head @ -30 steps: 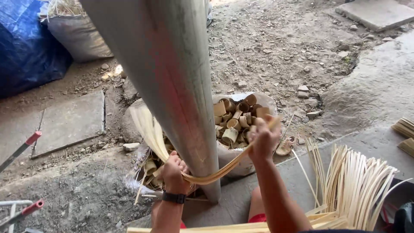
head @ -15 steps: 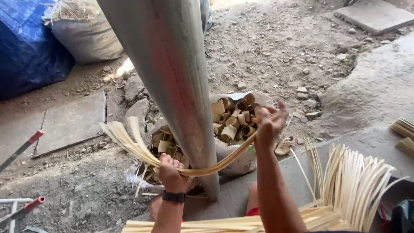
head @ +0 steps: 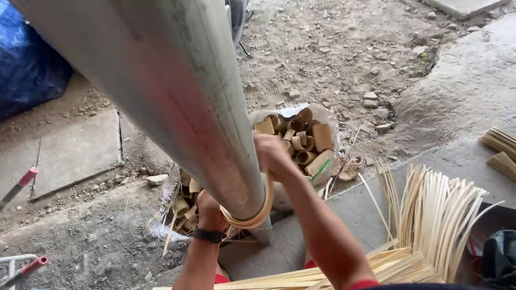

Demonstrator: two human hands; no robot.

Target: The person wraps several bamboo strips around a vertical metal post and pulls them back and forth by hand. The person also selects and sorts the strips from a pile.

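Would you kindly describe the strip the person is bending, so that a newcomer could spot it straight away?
Start at the big grey metal pole running down the middle of the view. Near its foot, a pale bamboo strip curves around the pole's front, with the left hand and right hand at its two ends. Unlike the straight strips fanned out to the right, it is bent into a hoop.

Left hand low and fisted in a closed grip, dark band at its wrist, right hand higher, fingers curled shut, forearm stretching forward, both arms extended ahead
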